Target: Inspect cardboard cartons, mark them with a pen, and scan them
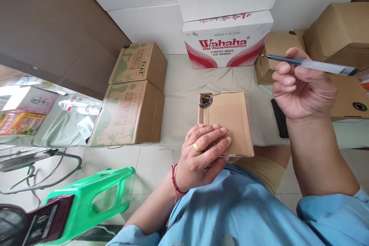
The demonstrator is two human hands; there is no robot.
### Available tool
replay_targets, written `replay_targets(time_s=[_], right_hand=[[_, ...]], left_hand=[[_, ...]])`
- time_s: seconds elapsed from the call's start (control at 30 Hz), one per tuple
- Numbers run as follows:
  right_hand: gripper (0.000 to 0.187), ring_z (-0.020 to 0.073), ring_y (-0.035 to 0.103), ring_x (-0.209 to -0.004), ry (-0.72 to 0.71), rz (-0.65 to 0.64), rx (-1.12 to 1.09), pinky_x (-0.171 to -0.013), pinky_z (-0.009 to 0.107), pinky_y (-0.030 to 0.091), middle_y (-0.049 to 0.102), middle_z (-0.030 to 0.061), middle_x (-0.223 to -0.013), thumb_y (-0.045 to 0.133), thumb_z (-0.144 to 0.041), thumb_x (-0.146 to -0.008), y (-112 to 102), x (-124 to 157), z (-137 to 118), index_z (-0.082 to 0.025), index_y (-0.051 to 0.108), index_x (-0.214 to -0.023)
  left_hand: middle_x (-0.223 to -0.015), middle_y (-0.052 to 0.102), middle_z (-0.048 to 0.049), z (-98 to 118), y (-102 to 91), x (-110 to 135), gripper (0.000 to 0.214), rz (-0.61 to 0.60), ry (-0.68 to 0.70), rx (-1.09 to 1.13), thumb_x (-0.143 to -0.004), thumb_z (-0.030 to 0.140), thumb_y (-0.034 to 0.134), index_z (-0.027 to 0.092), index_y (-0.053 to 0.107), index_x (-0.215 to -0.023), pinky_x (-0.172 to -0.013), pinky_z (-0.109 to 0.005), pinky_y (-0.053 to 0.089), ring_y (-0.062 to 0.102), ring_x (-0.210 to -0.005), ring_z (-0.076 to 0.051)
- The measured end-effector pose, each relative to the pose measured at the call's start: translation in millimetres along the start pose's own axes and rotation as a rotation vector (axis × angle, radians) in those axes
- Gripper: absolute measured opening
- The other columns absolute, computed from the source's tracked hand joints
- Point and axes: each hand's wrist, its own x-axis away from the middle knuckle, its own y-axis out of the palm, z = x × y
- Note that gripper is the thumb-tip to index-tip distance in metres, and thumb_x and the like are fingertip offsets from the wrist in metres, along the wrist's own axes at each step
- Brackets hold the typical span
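A small brown cardboard box (233,123) with a ragged dark hole in its far left corner lies at the near edge of the cloth-covered table. Flat on its top rests my left hand (206,153), fingers stretched over the near left part. In the air to the right of the box, my right hand (305,84) holds a pen (311,64) between thumb and fingers. The pen's bare dark tip points left. Below that hand a black phone-like object (279,118) lies on the cloth, partly hidden by my wrist.
Two printed cartons (123,111) stand on the left. A white and red Wahaha water carton (227,42) is at the back. More brown boxes (340,34) fill the right side. A green plastic stool (92,196) stands on the tiled floor at lower left.
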Motion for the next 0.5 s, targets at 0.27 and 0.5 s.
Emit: replay_targets(time_s=[0.27,0.5], right_hand=[[0.020,0.0063,0.046,-0.049,-0.312,-0.544,0.051,-0.044,0.020,0.035,0.056,-0.0055,-0.059,0.074,-0.037,-0.103,84,25,5,-0.020,0.079,-0.093],[0.027,0.0113,0.051,-0.061,-0.402,-0.420,0.379,-0.053,0.024,0.042,0.061,-0.0014,-0.070,0.073,-0.040,-0.103,94,34,20,-0.024,0.066,-0.083]], left_hand=[[-0.130,0.082,-0.0113,3,2.0,0,0.051,0.018,0.004,-0.025,-0.091,0.022,0.073,0.024,0.068,-0.142,-0.122,-0.046,0.050,0.076,-0.126,-0.028],[-0.128,0.083,-0.0098,2,3.2,1,0.047,0.020,0.001,-0.027,-0.093,0.027,0.071,0.025,0.071,-0.140,-0.118,-0.046,0.052,0.077,-0.123,-0.028]])
